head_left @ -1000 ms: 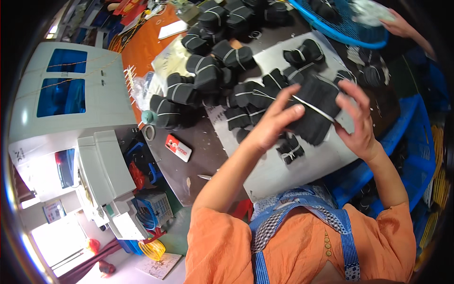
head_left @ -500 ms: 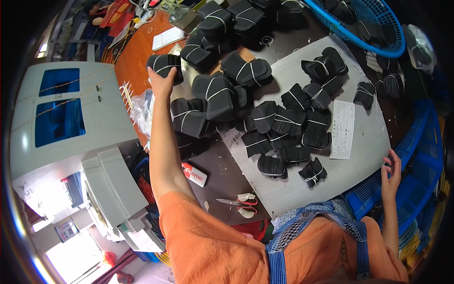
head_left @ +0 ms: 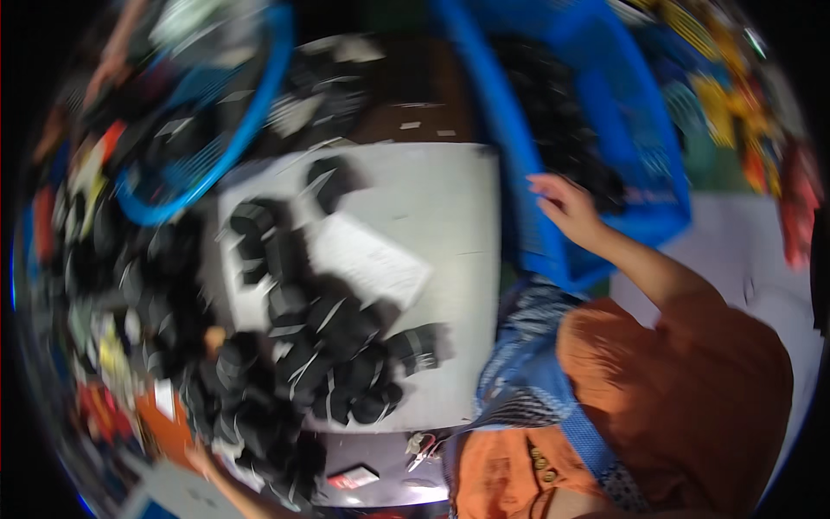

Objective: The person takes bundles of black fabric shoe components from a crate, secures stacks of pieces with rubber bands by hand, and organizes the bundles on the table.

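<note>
Right hand (head_left: 566,208) open, fingers spread on blue crate (head_left: 605,130) rim, gripping nothing; left hand (head_left: 203,458) low by bundles (head_left: 328,346), grip unclear in blur; many tied black bundles piled on white board (head_left: 441,216), more dark pieces in crate.

Person is wearing an orange short-sleeved top (head_left: 683,381), small buttons running down its front. Over it is hanging a blue-and-white patterned apron (head_left: 527,363), blue strap crossing the chest. Forearms bare.
</note>
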`<state>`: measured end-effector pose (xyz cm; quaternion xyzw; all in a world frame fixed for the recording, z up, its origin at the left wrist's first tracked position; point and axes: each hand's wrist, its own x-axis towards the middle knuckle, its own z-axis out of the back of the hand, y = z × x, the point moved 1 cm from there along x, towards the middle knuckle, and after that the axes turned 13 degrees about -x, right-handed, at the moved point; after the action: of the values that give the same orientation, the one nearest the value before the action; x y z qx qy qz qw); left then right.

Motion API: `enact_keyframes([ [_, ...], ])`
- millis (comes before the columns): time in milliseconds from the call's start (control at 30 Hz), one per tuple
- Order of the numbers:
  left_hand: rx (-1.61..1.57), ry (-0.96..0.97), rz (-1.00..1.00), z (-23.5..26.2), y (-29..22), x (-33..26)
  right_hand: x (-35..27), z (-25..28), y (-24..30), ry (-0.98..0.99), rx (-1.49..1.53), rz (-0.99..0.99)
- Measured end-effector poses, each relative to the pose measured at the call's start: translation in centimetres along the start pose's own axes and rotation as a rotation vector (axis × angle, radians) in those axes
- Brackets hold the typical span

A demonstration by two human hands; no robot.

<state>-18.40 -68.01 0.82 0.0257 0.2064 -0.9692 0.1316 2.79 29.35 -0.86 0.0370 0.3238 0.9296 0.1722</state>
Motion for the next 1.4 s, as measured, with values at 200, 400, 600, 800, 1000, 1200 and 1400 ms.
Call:
enact_keyframes([
  [200, -0.544, -0.101, -0.609, -9.0, -41.6, -11.3, -0.9, 0.5, -16.0, -0.109, 0.148, -0.386],
  [400, -0.434, 0.614, -0.639, -29.7, -69.0, -29.9, 8.4, -1.5, -27.4, 0.183, -0.31, -0.366],
  [600, -0.551, 0.734, -0.419, -42.1, -77.9, -37.4, 23.3, -4.5, -35.9, 0.191, -0.788, -0.19],
  [800, -0.455, 0.583, -0.666, -43.2, -77.3, -37.4, 30.8, -5.3, -43.2, 0.19, -1.27, 0.066],
  [1000, -0.44, 0.563, -0.64, -43.3, -77.4, -37.4, 27.2, 0.4, -37.3, 0.102, -0.851, -0.032],
  [1200, -0.562, 0.677, -0.458, -43.0, -77.8, -37.5, 15.7, 8.2, -25.7, 0.096, 0.271, -0.33],
  [1400, -0.915, 0.51, -0.632, -39.2, -78.7, -37.6, 8.0, 10.3, -10.6, -0.014, 0.611, -0.342],
])
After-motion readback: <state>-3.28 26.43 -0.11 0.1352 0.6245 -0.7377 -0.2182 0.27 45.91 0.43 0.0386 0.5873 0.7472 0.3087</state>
